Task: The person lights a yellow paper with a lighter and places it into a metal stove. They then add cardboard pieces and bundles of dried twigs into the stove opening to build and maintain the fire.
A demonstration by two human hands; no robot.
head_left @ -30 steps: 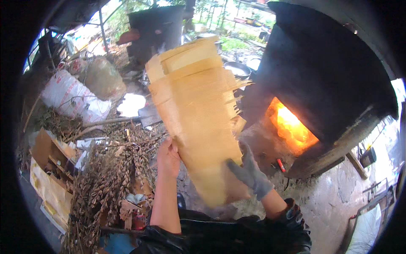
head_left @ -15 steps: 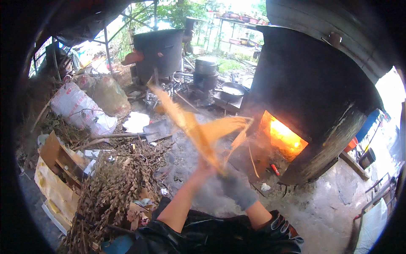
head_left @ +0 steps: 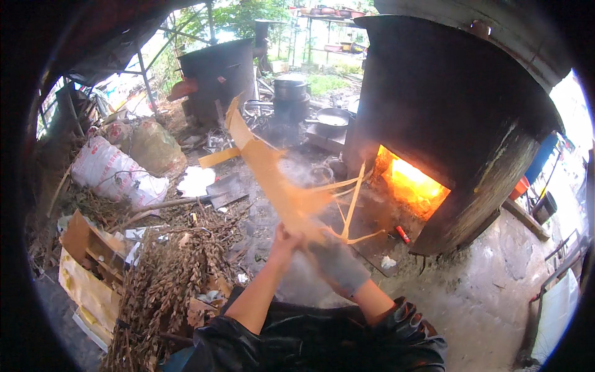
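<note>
Leftward, dry brown leafy branches (head_left: 164, 279): heaped.
Thin splintered tan sheet (head_left: 273, 177): raised aslant, right of the branches.
Bare left hand (head_left: 285, 243): closed around the sheet's lower end.
Grey-gloved right hand (head_left: 336, 265): blurred, just beside; its grip cannot be told.
Tall black cylindrical furnace (head_left: 446, 111): orange fire (head_left: 414, 189) burning inside.

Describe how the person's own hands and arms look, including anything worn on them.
The left hand is bare; the right hand wears a grey glove reaching the wrist. Both forearms are bare below black, slightly shiny sleeves, the right one bunched at its edge. Blur hides the glove's finer details.
</note>
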